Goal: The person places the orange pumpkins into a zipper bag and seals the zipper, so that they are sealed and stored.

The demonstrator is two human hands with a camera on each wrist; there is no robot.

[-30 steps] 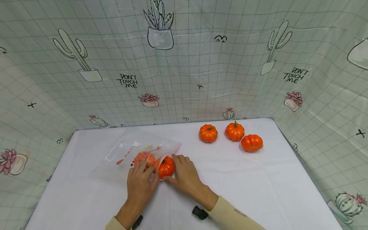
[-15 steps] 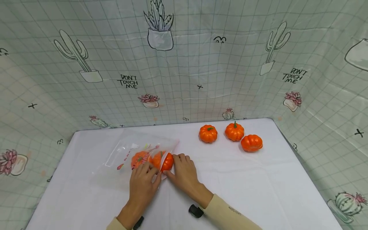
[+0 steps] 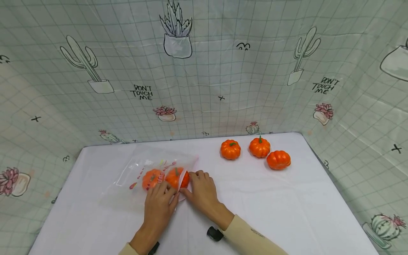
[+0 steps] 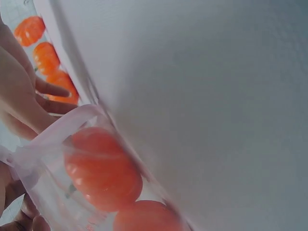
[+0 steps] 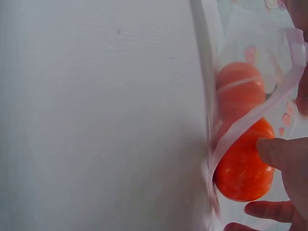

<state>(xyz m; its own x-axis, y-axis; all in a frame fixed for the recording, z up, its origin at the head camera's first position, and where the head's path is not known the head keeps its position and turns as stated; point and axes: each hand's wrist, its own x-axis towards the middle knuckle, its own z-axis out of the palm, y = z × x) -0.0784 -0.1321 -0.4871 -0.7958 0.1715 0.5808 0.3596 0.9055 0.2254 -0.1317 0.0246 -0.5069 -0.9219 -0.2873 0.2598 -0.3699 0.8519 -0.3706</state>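
Observation:
A clear zip bag (image 3: 127, 175) with pink and red print lies on the white table, its mouth facing right. One small orange pumpkin (image 3: 151, 178) sits inside it. A second pumpkin (image 3: 174, 177) is at the mouth, mostly under the plastic, its right side showing past the pinkish lip. My left hand (image 3: 158, 205) pinches the near edge of that lip between thumb and fingers. My right hand (image 3: 204, 189) is against the second pumpkin's right side. In the right wrist view, its thumb (image 5: 272, 150) touches the pumpkin while the other fingers extend below it.
Three more small pumpkins lie at the back right: one with a green stem (image 3: 230, 149), one standing stem up (image 3: 259, 147), and one on its side (image 3: 278, 160). A cactus-print cloth (image 3: 204, 71) hangs behind and beside the white table (image 3: 271, 202).
My right hand has moved slightly left, pushing the second pumpkin farther into the bag. The first pumpkin has shifted left inside. My left hand keeps its pinch on the lip.

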